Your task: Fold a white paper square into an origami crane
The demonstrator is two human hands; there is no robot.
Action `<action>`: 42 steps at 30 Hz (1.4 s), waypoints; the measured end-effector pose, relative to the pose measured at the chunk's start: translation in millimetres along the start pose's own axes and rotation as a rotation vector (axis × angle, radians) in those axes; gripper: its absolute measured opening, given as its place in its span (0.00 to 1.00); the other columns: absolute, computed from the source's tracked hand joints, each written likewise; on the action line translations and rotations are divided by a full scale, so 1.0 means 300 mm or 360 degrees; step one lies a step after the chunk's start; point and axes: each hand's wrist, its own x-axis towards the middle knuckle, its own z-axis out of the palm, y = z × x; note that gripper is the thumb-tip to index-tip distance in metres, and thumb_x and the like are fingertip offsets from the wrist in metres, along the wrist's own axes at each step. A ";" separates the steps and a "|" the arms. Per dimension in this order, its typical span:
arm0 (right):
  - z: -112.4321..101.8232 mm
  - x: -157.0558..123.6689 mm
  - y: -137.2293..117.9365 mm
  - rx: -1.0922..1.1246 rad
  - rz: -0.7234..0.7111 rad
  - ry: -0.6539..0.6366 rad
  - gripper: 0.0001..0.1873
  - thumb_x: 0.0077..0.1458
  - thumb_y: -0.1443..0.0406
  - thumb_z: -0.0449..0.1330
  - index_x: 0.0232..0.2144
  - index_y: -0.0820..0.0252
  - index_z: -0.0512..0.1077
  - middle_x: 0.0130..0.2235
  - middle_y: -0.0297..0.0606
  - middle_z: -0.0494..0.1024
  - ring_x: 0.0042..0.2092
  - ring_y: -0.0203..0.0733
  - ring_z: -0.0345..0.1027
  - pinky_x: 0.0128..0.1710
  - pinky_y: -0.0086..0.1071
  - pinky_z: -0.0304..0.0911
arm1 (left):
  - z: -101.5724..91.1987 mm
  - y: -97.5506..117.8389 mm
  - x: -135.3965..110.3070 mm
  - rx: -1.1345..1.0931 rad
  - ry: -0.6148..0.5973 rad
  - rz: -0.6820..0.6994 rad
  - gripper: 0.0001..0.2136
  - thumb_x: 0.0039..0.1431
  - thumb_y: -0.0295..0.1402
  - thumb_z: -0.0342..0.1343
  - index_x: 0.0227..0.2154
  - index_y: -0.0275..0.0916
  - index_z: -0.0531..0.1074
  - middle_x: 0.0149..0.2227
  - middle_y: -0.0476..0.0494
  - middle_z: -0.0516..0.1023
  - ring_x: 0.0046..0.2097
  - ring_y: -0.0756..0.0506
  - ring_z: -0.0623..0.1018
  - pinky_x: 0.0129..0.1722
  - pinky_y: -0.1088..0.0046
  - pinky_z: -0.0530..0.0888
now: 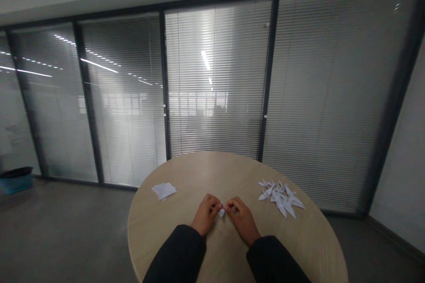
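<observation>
Between my two hands is a small folded piece of white paper (222, 213), held just above or on the round wooden table (212, 168). My left hand (207, 213) pinches its left side with thumb and fingers. On the other side, the fingertips of my right hand (241, 217) are closed on the paper too. Much of the fold is hidden by my fingers. A pile of folded white paper figures with pointed ends (281, 196) lies to the right of my hands. Flat white paper sheets (164, 190) lie loosely stacked at the left.
Glass partition panels with blinds (215, 79) stand behind the table. A blue tub with a black rim (16, 180) sits on the grey floor (76, 230) at the far left. A white wall (401, 177) rises at the right.
</observation>
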 end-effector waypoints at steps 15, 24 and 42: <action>-0.019 0.005 -0.010 -0.0213 -0.0138 0.0223 0.10 0.55 0.65 0.52 0.23 0.57 0.64 0.28 0.34 0.67 0.33 0.40 0.64 0.35 0.31 0.58 | 0.014 0.014 0.001 -0.0685 -0.0233 -0.0470 0.23 0.48 0.51 0.57 0.41 0.39 0.65 0.33 0.47 0.67 0.30 0.48 0.74 0.24 0.74 0.71; -0.010 -0.004 -0.010 -0.0335 -0.0117 0.0164 0.10 0.56 0.65 0.50 0.24 0.56 0.64 0.29 0.34 0.68 0.35 0.41 0.64 0.36 0.33 0.58 | 0.019 0.004 -0.001 -0.0974 -0.0382 -0.0581 0.29 0.44 0.49 0.61 0.46 0.38 0.61 0.28 0.48 0.71 0.28 0.44 0.77 0.25 0.69 0.72; -0.013 0.009 0.012 0.0120 0.0222 0.0213 0.16 0.54 0.52 0.52 0.31 0.57 0.72 0.33 0.39 0.76 0.37 0.43 0.70 0.36 0.32 0.64 | 0.026 -0.059 0.001 -0.0842 -0.0300 -0.0465 0.24 0.48 0.39 0.60 0.45 0.38 0.59 0.26 0.51 0.72 0.22 0.50 0.74 0.21 0.75 0.68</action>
